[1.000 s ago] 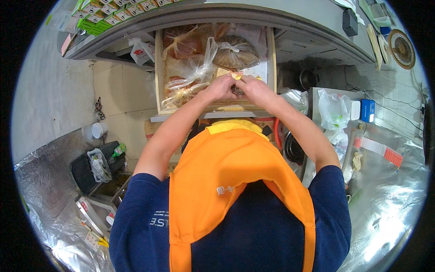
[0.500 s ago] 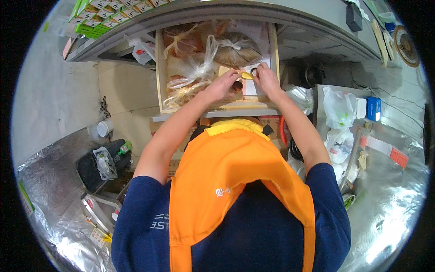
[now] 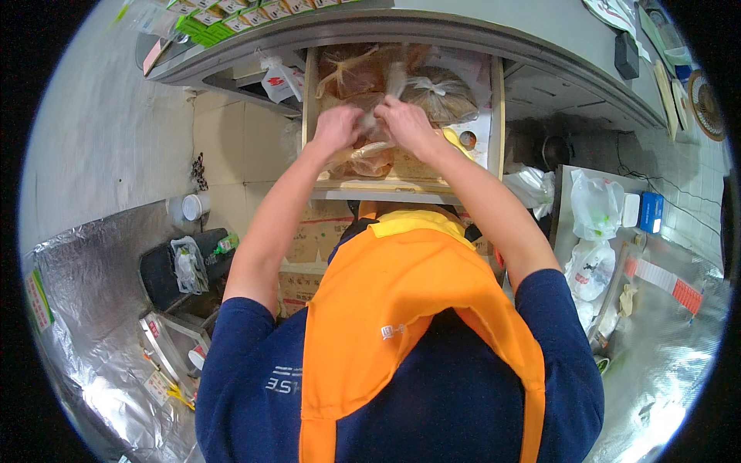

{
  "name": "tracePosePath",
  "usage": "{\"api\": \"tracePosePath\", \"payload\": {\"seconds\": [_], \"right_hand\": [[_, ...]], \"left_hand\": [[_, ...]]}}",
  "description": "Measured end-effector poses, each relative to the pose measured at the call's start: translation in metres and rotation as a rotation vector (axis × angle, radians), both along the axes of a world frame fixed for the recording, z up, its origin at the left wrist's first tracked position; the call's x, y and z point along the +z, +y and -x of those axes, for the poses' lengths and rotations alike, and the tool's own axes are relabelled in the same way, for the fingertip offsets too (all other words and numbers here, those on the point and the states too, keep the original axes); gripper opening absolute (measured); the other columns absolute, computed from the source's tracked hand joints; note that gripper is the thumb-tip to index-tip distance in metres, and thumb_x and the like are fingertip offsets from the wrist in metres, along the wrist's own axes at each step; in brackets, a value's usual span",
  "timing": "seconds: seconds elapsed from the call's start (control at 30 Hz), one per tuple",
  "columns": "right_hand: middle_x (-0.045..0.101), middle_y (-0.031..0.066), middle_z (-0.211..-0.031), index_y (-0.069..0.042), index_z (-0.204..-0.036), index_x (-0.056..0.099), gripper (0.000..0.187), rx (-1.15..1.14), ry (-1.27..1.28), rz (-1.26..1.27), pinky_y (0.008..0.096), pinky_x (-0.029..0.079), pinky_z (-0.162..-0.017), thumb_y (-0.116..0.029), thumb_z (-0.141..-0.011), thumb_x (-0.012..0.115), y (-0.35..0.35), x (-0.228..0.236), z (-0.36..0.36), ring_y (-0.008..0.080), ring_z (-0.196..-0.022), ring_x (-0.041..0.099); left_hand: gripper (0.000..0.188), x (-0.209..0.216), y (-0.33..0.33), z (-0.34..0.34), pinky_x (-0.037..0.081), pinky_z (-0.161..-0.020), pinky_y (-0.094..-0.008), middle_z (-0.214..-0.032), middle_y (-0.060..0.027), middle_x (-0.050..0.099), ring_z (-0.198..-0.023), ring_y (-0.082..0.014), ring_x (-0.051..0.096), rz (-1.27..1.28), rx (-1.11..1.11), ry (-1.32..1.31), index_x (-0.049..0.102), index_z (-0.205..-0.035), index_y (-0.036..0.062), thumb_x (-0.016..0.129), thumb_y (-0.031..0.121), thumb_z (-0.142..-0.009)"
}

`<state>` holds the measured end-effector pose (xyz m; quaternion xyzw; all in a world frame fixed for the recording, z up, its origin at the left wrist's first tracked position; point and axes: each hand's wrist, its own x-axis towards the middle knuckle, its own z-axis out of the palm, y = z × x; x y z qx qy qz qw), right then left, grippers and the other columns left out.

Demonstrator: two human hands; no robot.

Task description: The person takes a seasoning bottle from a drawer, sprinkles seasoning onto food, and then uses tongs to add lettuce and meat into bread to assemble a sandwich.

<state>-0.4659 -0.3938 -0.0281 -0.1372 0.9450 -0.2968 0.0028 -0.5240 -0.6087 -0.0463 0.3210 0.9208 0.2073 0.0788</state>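
Note:
An open drawer [image 3: 500, 116] holds several knotted clear plastic bags of brownish contents. Over its left half, my left hand [image 3: 340, 128] and my right hand [image 3: 407, 126] are close together, fingers closed on the gathered upper part of a clear plastic bag [image 3: 369, 108]. What fills this bag is partly hidden by my hands. Just beyond my right hand lies a tied bag [image 3: 444, 96] of darker brown stuff. To the right of my right wrist are a yellow object [image 3: 455, 141] and a small dark round piece [image 3: 468, 140], both in the drawer.
A grey counter [image 3: 509, 27] runs above the drawer, with green-and-white boxes [image 3: 231, 19] at its left. Cardboard boxes [image 3: 309, 239] stand below the drawer. White plastic bags [image 3: 594, 204] and a blue box [image 3: 652, 212] sit to the right.
Both hands have left the yellow object and the round dark pieces and moved left onto the clear plastic bag. The whole view has shifted slightly.

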Motion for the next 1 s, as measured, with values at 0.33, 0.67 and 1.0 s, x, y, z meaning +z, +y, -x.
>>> {"api": "tracePosePath", "payload": {"seconds": [0.33, 0.67, 1.0], "right_hand": [[0.064, 0.0184, -0.131, -0.012, -0.131, 0.064, 0.054, 0.380, 0.041, -0.115, 0.0468, 0.056, -0.091, -0.035, -0.085, 0.080, -0.051, 0.010, -0.025, 0.0377, -0.108, 0.068], [0.074, 0.0163, -0.113, 0.005, -0.122, 0.068, 0.035, -0.368, -0.521, 0.526, 0.0367, 0.052, -0.090, -0.023, -0.101, 0.061, 0.024, -0.072, 0.042, 0.0239, -0.102, 0.067], [0.071, 0.0147, -0.104, -0.006, -0.106, 0.070, 0.025, 0.412, -0.052, 0.002, 0.0485, 0.052, -0.092, -0.003, -0.081, 0.067, -0.025, 0.009, -0.046, 0.0364, -0.102, 0.066]], "left_hand": [[0.044, 0.008, -0.030, 0.054, 0.057, -0.082, -0.0332, -0.108, -0.0134, 0.076, -0.093, -0.0192, 0.072, -0.352, 0.351, -0.341, 0.068, -0.129, 0.0013, 0.077, 0.021, -0.090], [0.023, 0.001, -0.100, -0.024, 0.053, -0.077, -0.0235, -0.097, -0.0030, 0.074, -0.089, -0.0079, 0.068, -0.801, 0.724, -0.384, 0.071, -0.120, 0.0018, 0.068, 0.011, -0.099], [0.018, 0.033, -0.075, -0.075, 0.054, -0.072, -0.0305, -0.095, -0.0065, 0.073, -0.085, -0.0159, 0.068, -0.483, 0.363, -0.281, 0.073, -0.110, 0.0028, 0.070, 0.008, -0.094]]}}
